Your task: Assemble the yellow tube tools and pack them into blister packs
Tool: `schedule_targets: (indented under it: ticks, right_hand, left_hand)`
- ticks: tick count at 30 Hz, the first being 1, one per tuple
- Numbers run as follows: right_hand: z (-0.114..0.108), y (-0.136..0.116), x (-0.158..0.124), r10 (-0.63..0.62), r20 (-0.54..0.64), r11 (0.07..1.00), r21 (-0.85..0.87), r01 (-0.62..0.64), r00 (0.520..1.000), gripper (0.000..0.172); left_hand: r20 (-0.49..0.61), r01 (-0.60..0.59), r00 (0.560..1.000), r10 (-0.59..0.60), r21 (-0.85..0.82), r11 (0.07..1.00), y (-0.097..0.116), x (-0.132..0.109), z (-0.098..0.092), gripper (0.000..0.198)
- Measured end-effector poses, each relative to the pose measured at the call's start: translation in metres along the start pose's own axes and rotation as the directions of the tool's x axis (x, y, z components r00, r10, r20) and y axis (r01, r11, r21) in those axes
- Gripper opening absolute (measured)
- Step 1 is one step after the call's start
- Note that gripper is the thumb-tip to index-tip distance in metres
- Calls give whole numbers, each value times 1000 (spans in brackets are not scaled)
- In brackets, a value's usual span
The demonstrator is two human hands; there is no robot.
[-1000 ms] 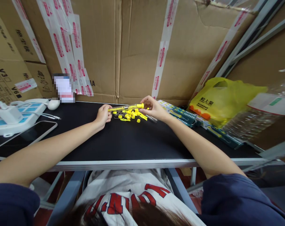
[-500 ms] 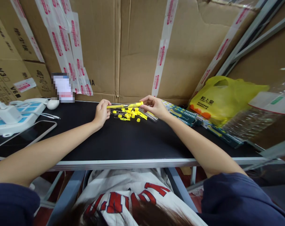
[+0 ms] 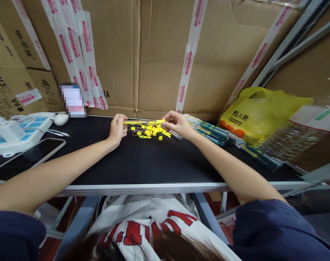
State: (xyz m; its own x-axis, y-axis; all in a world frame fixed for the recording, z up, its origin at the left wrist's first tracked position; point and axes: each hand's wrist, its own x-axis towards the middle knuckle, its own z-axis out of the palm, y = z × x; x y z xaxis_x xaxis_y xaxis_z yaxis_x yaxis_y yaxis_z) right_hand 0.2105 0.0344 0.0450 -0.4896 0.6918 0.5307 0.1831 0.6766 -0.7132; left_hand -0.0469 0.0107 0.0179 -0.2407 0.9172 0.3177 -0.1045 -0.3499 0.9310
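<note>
A slim pen-like tool (image 3: pixel 144 122), yellow with a clear tube section, lies level between my two hands above the black tabletop. My left hand (image 3: pixel 117 129) is closed on its left end. At the yellow right end, the fingertips of my right hand (image 3: pixel 178 124) pinch it. Just below the tool lies a loose heap of small yellow plastic parts (image 3: pixel 153 131) with thin wire pieces among them. Some clear tubes (image 3: pixel 176 135) rest beside the heap, partly hidden by my right hand.
Printed card packages (image 3: pixel 208 131) lie to the right, near a yellow plastic bag (image 3: pixel 252 114) and a large clear bottle (image 3: pixel 298 134). On the left are a power strip (image 3: pixel 31 127), a phone (image 3: pixel 31 156) and a white mouse-like object (image 3: pixel 61 119). Taped cardboard (image 3: pixel 159 54) walls the back.
The tool's right end has dropped slightly, so it now lies more level. Both hands keep their hold, and the heap looks the same.
</note>
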Motion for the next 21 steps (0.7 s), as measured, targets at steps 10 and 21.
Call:
schedule_targets:
  ticks: [10, 21]
  right_hand:
    - [2, -5, -4, -120, -55, 964, -246, 103, 991, 37]
    - [1, -7, -3, -7, -30, 994, -107, 3, 1000, 41]
  left_hand:
    - [8, 63, 998, -62, -35, 997, 2, -2, 1, 14]
    - [-4, 56, 998, -56, -10, 998, 1, -2, 2, 12]
